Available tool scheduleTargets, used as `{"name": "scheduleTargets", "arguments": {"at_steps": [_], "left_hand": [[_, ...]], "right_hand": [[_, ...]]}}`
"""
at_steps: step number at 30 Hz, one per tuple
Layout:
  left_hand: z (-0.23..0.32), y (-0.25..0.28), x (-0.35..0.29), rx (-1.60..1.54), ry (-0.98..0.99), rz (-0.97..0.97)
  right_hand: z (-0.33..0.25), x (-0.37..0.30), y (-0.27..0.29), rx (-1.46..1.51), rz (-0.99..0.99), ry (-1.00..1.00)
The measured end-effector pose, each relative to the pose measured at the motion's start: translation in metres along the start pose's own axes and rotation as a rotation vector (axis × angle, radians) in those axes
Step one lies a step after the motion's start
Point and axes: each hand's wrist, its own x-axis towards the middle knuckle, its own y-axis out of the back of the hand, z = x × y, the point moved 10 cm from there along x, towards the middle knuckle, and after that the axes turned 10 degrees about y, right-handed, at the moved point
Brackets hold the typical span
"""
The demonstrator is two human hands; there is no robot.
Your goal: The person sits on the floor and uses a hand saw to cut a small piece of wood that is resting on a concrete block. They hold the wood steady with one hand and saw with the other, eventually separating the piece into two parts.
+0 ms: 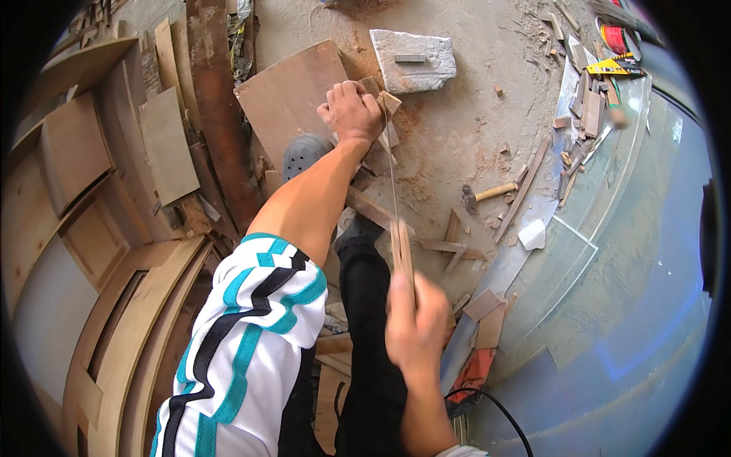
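Dusty grey concrete floor (472, 129) lies below, speckled with sawdust. Her left hand (352, 110) wraps tight around a small pale wood block (387, 103), pressing it down so it stays put. Her right hand (415, 324) grips the wooden handle of a thin saw (401, 251), its blade reaching the block. A wooden-handled hammer (487, 193) lies nearby.

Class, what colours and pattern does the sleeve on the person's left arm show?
White sleeve with teal and black stripes, clearest in the head view.
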Motion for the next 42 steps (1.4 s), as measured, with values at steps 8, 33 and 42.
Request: {"name": "scheduleTargets", "arguments": {"at_steps": [8,33,42], "left_hand": [[0.007,0.0,0.004,0.023,-0.04,0.006],[0.002,-0.018,-0.004,0.125,0.011,0.003],[-0.002,0.003,-0.001,0.003,-0.035,0.089]], "right_hand": [[0.036,0.105,-0.036,0.03,0.063,-0.017],[0.073,0.154,-0.049,-0.034,0.076,0.231],[0.055,0.008,-0.017,-0.008,0.07,0.261]]}}
